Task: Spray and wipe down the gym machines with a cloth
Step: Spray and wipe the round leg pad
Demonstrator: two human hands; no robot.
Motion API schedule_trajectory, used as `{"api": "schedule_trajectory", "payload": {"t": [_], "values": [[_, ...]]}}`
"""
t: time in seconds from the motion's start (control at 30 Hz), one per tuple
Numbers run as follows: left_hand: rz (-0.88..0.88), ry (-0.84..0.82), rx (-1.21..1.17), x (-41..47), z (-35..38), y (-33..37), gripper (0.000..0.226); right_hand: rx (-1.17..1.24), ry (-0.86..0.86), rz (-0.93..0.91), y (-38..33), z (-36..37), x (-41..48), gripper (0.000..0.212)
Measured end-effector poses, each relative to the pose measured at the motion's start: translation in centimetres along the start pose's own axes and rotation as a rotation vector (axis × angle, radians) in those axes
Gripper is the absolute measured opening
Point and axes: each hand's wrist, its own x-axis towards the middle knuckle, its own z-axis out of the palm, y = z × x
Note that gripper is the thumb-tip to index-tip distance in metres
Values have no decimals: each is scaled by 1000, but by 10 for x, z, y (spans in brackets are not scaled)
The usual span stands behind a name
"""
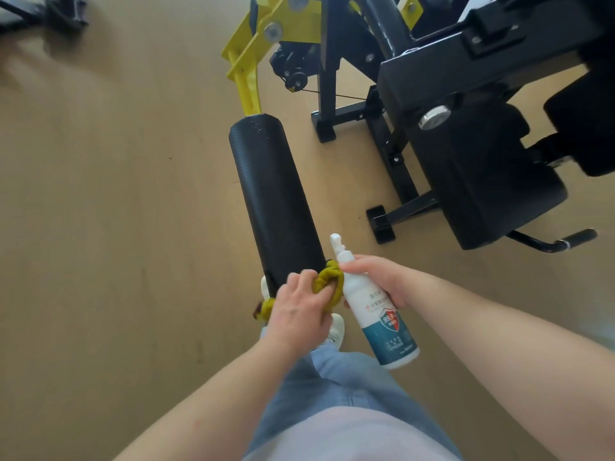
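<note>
- Left hand (298, 307) bunches the mustard-yellow cloth (327, 282), fingers curled into it, pressing it on the near end of the black roller pad (276, 201).
- Right hand (382, 281) grasps the white spray bottle (376, 314) around its upper body, just right of the cloth, nozzle pointing far.
- Roller pad runs out to a yellow arm (248, 71); the black machine frame (466, 134) stands to the right on the tan floor (116, 194).

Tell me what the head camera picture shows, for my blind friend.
A person's left hand grips a yellow cloth against the near end of a black roller pad, while the right hand holds a white spray bottle. A black and yellow gym machine stands beyond.
</note>
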Motion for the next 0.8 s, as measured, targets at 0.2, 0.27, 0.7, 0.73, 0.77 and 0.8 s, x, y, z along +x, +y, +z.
{"api": "schedule_trajectory", "payload": {"t": [0.2, 0.27, 0.7, 0.73, 0.77, 0.8], "values": [[89, -36, 305, 37, 13, -20, 34, -4, 38, 25, -5, -9, 13, 31], [185, -36, 337, 42, 13, -30, 31, -8, 38, 30, -10, -8, 16, 28], [340, -60, 321, 102, -10, -78, 53, 19, 14, 60, -65, -8, 43, 29], [368, -60, 344, 113, -13, -83, 55, 28, 15, 56, -69, -9, 45, 29], [394, -69, 365, 123, -16, -89, 57, 38, 15, 52, -72, -9, 48, 28], [409, -78, 385, 134, -19, -95, 59, 47, 15, 48, -76, -10, 51, 27]]}}
